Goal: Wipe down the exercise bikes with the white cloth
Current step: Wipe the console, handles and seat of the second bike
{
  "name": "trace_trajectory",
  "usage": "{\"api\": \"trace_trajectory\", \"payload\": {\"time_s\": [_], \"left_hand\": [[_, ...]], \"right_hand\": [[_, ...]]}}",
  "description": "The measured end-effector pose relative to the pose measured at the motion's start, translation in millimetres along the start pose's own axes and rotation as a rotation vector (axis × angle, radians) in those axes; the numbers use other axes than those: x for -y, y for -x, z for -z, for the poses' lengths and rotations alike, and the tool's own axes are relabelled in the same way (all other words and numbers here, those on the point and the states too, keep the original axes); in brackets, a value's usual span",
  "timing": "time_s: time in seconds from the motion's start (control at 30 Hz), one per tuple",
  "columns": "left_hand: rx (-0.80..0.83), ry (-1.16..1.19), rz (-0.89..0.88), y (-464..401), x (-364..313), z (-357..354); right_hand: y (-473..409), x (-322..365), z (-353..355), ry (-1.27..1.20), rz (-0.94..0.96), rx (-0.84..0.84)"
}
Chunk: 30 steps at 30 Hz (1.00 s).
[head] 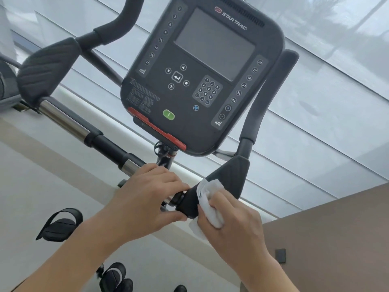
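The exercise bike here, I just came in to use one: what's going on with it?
A person is wiping it down. Their right hand holds a white cloth pressed against the black elbow pad on the right of the handlebar, below the console. Their left hand grips the handlebar just beside that pad, steadying it. The left elbow pad has no hands on it.

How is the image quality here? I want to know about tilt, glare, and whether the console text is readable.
Head view: the frame is strongly tilted, with wide-angle bending at the edges; light is soft and even, from the bright window behind; the console screen is dark with only mild glare; its brand name and numbers are readable, its small print is not; the right hand and white cloth look sharp.
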<state>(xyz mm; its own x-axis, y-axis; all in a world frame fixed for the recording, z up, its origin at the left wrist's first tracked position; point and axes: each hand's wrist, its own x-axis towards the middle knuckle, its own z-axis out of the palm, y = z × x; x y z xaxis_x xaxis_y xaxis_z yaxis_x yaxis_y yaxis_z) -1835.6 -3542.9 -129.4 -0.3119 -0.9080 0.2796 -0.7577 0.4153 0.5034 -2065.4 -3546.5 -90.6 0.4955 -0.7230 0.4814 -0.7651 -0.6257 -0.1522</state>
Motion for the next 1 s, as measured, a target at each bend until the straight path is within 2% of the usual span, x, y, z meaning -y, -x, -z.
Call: {"api": "trace_trajectory", "payload": {"time_s": [0.1,0.2,0.27,0.33,0.47,0.6,0.67,0.77,0.83,0.9,1.0], "left_hand": [[-0.007,0.011,-0.003,-1,1,0],[-0.008,0.004,-0.003,-2,0,0],[-0.011,0.006,0.004,-2,0,-1],[-0.010,0.013,0.008,-1,1,-1],[-0.022,0.004,-0.017,-2,1,0],[-0.012,0.006,-0.013,-1,2,0],[-0.004,0.012,-0.005,-2,2,0],[-0.004,0.001,0.004,-2,0,1],[-0.006,-0.006,0.006,-2,-1,2],[-0.007,-0.007,0.010,-2,-2,3],[-0.002,-0.017,0.017,-3,-3,4]], "right_hand": [[-28,-18,2,0.062,-0.044,-0.059],[-62,-37,6,0.046,-0.246,-0.105],[-69,-37,4,0.047,-0.307,-0.103],[-62,-22,1,0.086,-0.263,-0.111],[-11,9,-17,0.091,0.010,-0.134],[0,-1,-20,0.059,0.096,-0.189],[-15,-14,-12,0.061,0.027,-0.233],[-48,-53,-2,0.050,-0.295,-0.269],[-63,-72,1,-0.002,-0.441,-0.292],[-66,-71,0,-0.019,-0.461,-0.320],[-46,-44,-5,-0.019,-0.361,-0.332]]}}
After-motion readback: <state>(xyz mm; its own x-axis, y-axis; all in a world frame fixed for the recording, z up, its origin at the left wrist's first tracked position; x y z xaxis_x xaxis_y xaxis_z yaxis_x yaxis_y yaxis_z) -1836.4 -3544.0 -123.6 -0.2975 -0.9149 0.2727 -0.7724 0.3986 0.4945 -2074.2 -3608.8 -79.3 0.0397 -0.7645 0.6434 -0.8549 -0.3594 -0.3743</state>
